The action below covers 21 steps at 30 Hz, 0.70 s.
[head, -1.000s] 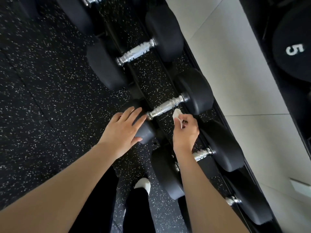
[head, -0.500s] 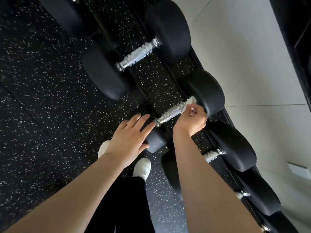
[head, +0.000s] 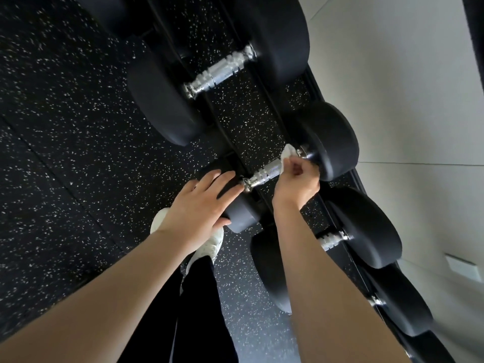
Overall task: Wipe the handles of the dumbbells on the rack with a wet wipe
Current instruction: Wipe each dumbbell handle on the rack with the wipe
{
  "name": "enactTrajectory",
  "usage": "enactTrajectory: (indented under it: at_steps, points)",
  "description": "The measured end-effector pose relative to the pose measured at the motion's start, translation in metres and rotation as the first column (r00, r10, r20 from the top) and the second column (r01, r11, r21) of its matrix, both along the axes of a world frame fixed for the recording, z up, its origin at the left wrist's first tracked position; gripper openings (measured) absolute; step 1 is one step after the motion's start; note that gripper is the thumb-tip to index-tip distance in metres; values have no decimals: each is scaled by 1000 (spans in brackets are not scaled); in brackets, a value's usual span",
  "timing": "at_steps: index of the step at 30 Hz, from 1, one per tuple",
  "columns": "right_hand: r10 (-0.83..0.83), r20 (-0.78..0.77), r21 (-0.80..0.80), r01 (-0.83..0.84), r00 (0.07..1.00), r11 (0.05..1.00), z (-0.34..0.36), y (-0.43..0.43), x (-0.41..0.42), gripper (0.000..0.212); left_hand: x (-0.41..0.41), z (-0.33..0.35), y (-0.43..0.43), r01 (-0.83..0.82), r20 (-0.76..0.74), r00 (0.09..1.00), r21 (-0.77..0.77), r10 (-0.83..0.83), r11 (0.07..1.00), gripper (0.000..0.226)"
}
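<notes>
1. Plainly, the wiping step was under way on the middle dumbbell of the 3 whose handles showed. At centre right of the frame, the right hand [head: 297, 183] was curled round a crumpled white wet wipe [head: 288, 153]. It pressed the wipe onto the far end of that dumbbell's ribbed chrome handle [head: 264, 174], just beside the round black rubber far head [head: 332, 145].
2. The left hand [head: 201, 205], at centre frame, lay flat on the dumbbell's near black head [head: 241, 216], fingers straight and slightly spread, gripping nothing. I judged that it steadied the weight on the black metal rack [head: 315, 82].
3. Most of the bar, from the wipe down to the near collar, lay bare, so this stroke looked barely begun.
4. The next move probably called for dragging the wipe along the bar toward the left hand. It would need a firm wrap so the ribs got cleaned, perhaps with a twist to reach the hidden underside.
5. The upper chrome handle [head: 220, 72] at upper centre and the lower chrome handle [head: 331, 239] at lower right carried no wipe. Whether they were already cleaned could not be told.
6. No brand, label or weight number could be read anywhere. The heads showed plain black, and blur toward the frame's edges hid any finer marks.
</notes>
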State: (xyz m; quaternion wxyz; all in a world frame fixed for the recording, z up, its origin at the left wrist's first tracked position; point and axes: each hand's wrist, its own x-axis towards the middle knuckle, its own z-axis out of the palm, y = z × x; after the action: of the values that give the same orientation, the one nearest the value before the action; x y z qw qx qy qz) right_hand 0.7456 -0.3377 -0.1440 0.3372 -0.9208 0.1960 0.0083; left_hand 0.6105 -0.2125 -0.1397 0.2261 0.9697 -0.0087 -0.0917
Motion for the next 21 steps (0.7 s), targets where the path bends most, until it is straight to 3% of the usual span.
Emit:
enactTrajectory:
  at_steps: [4,10,21]
  points:
    - [245,-52,-13,-246,968,969,-5,-5,-23,5,0,2,-2,-21,-5,1000,-10,21,1000,77]
    - [415,-92,18,-416,905,909,-12,-9,-45,8,1,3,-4,-28,-11,1000,-7,28,1000,80]
    - [408,-333,135,-386,850,913,-12,-31,-44,8,-1,5,-3,-27,4,1000,-10,27,1000,78]
